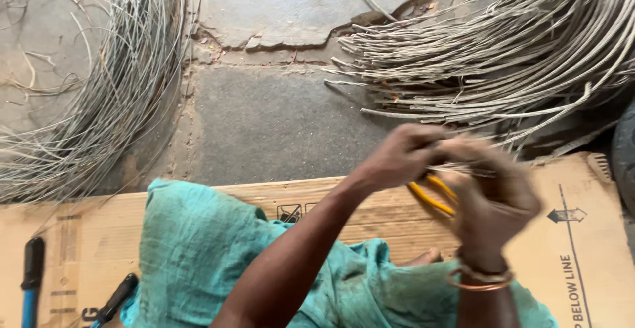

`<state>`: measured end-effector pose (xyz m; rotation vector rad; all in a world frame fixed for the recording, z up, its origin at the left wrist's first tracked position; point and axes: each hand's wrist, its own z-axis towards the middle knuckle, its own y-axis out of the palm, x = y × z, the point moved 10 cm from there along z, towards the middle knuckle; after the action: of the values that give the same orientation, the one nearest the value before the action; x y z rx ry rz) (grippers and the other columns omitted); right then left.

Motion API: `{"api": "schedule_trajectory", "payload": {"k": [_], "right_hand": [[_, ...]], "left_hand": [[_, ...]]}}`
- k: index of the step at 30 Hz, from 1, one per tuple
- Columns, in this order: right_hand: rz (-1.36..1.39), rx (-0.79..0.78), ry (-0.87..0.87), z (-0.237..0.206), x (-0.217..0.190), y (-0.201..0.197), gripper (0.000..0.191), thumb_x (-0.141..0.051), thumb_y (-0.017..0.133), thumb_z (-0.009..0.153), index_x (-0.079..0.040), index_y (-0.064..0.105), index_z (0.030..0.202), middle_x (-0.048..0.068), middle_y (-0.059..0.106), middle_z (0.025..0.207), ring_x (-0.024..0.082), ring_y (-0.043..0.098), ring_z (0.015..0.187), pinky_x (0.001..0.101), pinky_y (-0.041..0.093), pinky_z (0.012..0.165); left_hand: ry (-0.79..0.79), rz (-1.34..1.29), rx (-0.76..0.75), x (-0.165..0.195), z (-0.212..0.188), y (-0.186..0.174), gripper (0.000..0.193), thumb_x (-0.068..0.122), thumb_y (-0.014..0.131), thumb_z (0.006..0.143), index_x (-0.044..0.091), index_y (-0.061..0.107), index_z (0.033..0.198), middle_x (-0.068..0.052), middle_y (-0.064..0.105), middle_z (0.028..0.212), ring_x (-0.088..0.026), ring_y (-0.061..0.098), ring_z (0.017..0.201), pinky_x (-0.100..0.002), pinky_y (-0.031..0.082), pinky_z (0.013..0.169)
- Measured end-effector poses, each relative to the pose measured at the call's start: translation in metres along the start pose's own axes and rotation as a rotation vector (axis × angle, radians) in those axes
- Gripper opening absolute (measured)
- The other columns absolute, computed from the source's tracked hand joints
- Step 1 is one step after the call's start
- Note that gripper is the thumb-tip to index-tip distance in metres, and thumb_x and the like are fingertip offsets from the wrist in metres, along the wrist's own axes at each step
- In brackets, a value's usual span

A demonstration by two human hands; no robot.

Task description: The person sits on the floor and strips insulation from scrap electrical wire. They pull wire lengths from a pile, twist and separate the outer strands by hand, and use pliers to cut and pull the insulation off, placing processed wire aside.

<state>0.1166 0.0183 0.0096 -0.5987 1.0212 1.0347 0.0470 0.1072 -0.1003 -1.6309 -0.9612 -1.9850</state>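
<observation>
My left hand [400, 156] and my right hand [493, 192] meet above the cardboard sheet [582, 248], both blurred by motion. Between them runs a thin pale wire [456, 167], pinched by the left fingers. My right hand is closed around a tool with yellow handles [430, 196], likely pliers; its jaws are hidden. A copper bangle [479, 280] sits on my right wrist. A teal cloth [198, 255] covers my lap.
A large bundle of grey cut wires [503, 57] lies at the upper right on the cracked stone floor [278, 116]. A coil of thinner wire [99, 103] curves along the left. A blue-handled tool [30, 282] and a black-handled tool [116, 298] rest on the cardboard's left part.
</observation>
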Motion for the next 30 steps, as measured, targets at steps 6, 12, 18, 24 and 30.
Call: {"api": "schedule_trajectory", "payload": {"k": [6,12,18,24,30], "right_hand": [[-0.083,0.261,-0.101,0.002,-0.003,-0.064,0.029,-0.011,0.06,0.104,0.002,0.059,0.13,0.012,0.066,0.13,0.019,0.066,0.117,0.0319,0.054,0.1],[-0.072,0.257,-0.019,-0.003,0.017,-0.097,0.021,-0.013,0.05,0.121,0.007,0.057,0.121,0.011,0.062,0.118,0.014,0.06,0.098,0.0246,0.049,0.086],[-0.442,0.283,-0.044,-0.007,0.019,-0.099,0.028,-0.006,0.052,0.125,0.014,0.063,0.109,0.013,0.065,0.103,0.015,0.059,0.086,0.0241,0.047,0.075],[-0.152,0.411,0.069,-0.012,0.038,-0.101,0.019,-0.003,0.064,0.122,0.014,0.068,0.114,0.009,0.068,0.092,0.01,0.062,0.079,0.02,0.047,0.069],[-0.049,0.423,0.073,-0.014,0.025,-0.081,0.013,0.004,0.06,0.117,0.011,0.07,0.116,0.01,0.073,0.101,0.01,0.066,0.087,0.0201,0.053,0.08]], "left_hand": [[0.214,0.155,-0.105,0.018,0.045,0.077,0.026,0.032,0.06,0.109,0.01,0.073,0.117,-0.001,0.069,0.077,-0.007,0.063,0.067,-0.028,0.054,0.062],[-0.063,-0.29,-0.326,-0.011,0.056,0.118,0.032,0.031,0.063,0.108,0.004,0.073,0.121,-0.004,0.066,0.072,-0.012,0.05,0.057,-0.031,0.039,0.047],[0.298,0.405,0.167,0.027,0.009,0.086,0.028,0.035,0.06,0.114,0.011,0.069,0.122,-0.002,0.071,0.085,-0.013,0.069,0.07,-0.029,0.055,0.064],[0.519,0.871,0.215,0.06,-0.037,0.088,0.033,0.029,0.065,0.109,0.002,0.062,0.128,-0.01,0.068,0.09,-0.024,0.07,0.081,-0.034,0.056,0.069],[0.3,0.996,0.283,0.052,-0.022,0.073,0.01,0.01,0.06,0.111,0.004,0.067,0.115,-0.012,0.069,0.091,-0.025,0.069,0.074,-0.035,0.055,0.066]]}}
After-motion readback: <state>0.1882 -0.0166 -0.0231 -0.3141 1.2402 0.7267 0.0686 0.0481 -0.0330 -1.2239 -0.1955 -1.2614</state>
